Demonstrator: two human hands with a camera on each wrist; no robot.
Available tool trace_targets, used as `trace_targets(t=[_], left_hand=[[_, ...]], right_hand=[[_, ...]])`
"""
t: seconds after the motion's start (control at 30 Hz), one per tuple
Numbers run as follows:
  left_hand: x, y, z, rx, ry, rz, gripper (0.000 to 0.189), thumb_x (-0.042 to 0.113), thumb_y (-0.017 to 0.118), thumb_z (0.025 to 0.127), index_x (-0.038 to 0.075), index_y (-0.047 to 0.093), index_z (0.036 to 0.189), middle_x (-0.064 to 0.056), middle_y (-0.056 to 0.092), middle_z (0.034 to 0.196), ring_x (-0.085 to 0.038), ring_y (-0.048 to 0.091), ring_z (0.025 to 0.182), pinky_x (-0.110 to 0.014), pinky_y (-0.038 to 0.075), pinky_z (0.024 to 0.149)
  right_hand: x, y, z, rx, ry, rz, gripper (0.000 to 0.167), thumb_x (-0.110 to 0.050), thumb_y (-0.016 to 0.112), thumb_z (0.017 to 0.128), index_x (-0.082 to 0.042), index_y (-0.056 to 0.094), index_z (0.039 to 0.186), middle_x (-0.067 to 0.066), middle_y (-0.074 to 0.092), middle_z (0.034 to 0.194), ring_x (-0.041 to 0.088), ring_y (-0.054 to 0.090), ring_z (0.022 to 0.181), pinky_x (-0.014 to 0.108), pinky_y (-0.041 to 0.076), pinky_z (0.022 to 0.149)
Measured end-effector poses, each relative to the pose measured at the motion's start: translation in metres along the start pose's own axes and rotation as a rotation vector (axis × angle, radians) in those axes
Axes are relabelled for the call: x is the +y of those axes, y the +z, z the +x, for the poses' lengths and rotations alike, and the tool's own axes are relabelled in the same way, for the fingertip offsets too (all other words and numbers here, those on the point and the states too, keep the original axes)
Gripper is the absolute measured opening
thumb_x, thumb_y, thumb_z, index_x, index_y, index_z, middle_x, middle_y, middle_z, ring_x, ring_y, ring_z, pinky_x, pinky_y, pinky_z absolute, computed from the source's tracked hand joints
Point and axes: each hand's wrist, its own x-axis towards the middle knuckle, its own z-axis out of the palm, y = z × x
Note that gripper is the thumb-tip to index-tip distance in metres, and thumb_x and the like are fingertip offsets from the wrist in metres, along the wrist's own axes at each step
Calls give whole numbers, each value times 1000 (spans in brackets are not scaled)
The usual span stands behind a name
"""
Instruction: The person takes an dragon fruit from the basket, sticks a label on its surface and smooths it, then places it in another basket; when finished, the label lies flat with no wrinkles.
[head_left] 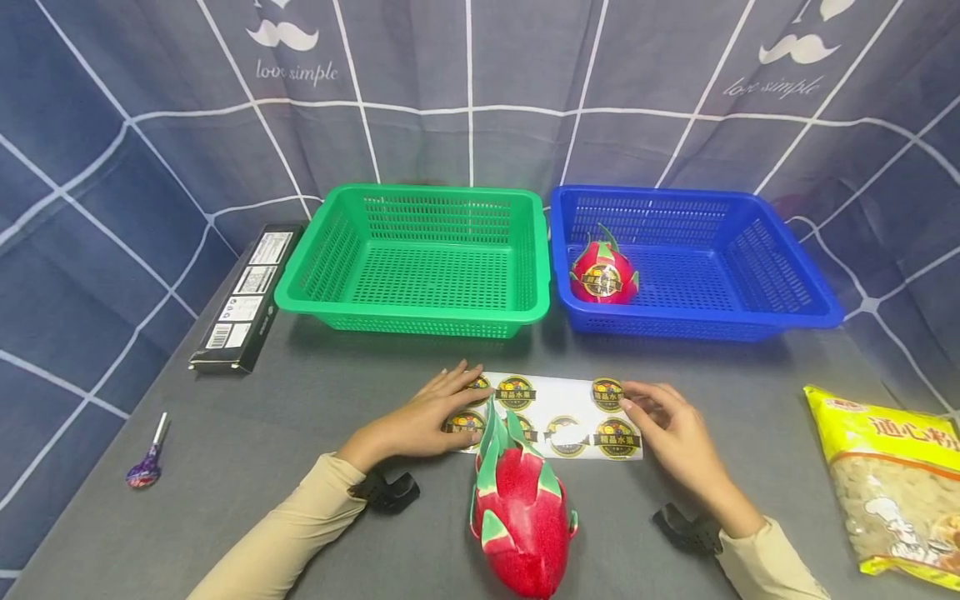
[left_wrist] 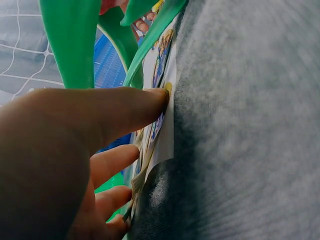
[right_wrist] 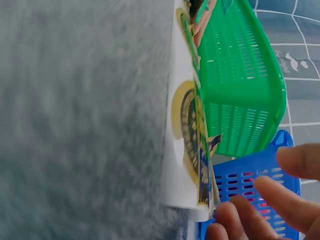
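The step in hand seems to be freeing a label from the sticker sheet (head_left: 562, 396): the left hand (head_left: 416, 421), its grip wide, rests on the left end, while the right hand (head_left: 681, 437), its grip narrow and seemingly empty, is at the upper-right label (head_left: 607, 393). The dragon fruit (head_left: 521, 517) lies at bottom centre; the next move likely calls for pinching a label's edge.

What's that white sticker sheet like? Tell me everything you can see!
The sticker sheet is white, looks like smooth paper, and lies lengthwise across the grey table. Round black-and-gold stickers with colourful pictures and writing sit in two rows; the upper row has a bare gap. The left hand rests on one end, and the right hand is at the other. The nearer dragon fruit hides part of it.
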Motion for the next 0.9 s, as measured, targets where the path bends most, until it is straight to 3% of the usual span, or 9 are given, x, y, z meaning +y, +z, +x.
trace_targets(t=[0.17, 0.43, 0.57, 0.73, 0.9], left_hand=[[0, 0, 0, -1, -4, 0, 60, 39, 57, 86, 24, 36, 139, -2, 15, 153, -26, 4, 142, -46, 7, 114], [-1, 3, 0, -1, -4, 2, 60, 40, 57, 85, 24, 35, 139, -2, 15, 153, -26, 5, 142, -46, 7, 115], [-1, 2, 0, 5, -3, 4, 60, 40, 57, 85, 24, 36, 139, -2, 15, 153, -26, 5, 142, -46, 7, 115], [0, 1, 0, 5, 0, 0, 60, 39, 58, 85, 24, 36, 139, -2, 15, 153, -25, 5, 142, -46, 7, 115], [0, 0, 0, -4, -8, 0, 60, 40, 57, 85, 25, 35, 139, -1, 14, 153, -24, 4, 142, -45, 6, 115]], right_hand=[[5, -2, 13, -28, 52, -38, 31, -16, 63, 84, -3, 63, 111, 14, 63, 97, -9, 53, 73, 13, 46, 64], [5, -5, 33, -202, 104, -112, 44, -21, 64, 83, 3, 56, 119, 18, 66, 97, 16, 63, 78, 24, 47, 69], [2, -4, 37, -253, 103, -140, 50, -27, 66, 81, 2, 55, 121, 18, 66, 97, 20, 62, 81, 30, 48, 70], [1, -2, 38, -245, 90, -186, 48, -27, 69, 78, -1, 58, 117, 15, 66, 94, 20, 59, 80, 32, 47, 69], [-1, 0, 36, -172, 25, -212, 39, -21, 72, 75, -3, 64, 108, 11, 65, 84, 17, 56, 74, 30, 44, 65]])
